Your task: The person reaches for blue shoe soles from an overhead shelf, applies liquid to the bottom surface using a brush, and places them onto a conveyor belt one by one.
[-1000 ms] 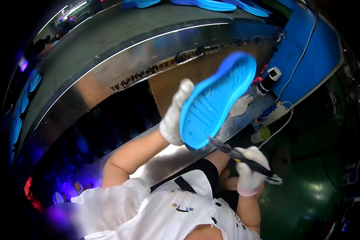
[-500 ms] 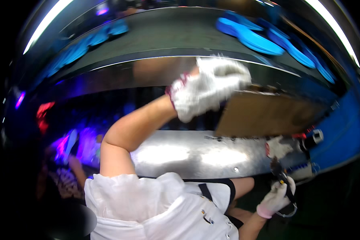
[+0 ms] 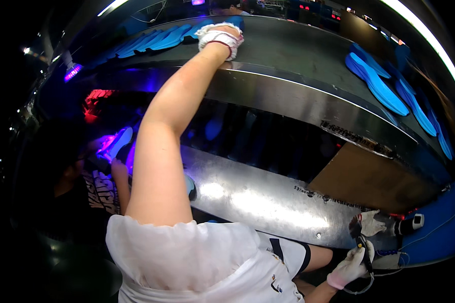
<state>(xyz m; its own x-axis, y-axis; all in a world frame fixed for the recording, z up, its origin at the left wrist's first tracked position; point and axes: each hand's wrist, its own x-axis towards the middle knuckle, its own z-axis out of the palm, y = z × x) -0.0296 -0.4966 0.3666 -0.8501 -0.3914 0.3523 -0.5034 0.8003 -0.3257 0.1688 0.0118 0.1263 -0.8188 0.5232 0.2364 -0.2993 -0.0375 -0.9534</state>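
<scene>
My left hand (image 3: 220, 36), in a white knit glove with a dark red cuff edge, reaches far forward over the dark belt. It is at the right end of a row of blue shoe soles (image 3: 159, 40). Its fingers are hidden beyond the glove's back, so I cannot see whether they grip a sole. Low on the right, my right hand (image 3: 350, 266) wears a white glove with a pinkish cuff. It is closed around the black handle of a brush (image 3: 357, 233) with dark brown bristles; a thin pale tube or wire loops below it.
More blue soles (image 3: 379, 86) lie on the belt (image 3: 288, 50) at right. A metal shelf (image 3: 247, 199) runs below, with brown cardboard (image 3: 364, 177), a white glove (image 3: 373, 223) and a black-and-white cylinder (image 3: 409, 224). At left, another person's hand (image 3: 119, 169) holds a sole under purple light.
My left hand has swung from above the cardboard leftward and forward to the row of soles, and the whole view has turned left. The brush remains in my right hand.
</scene>
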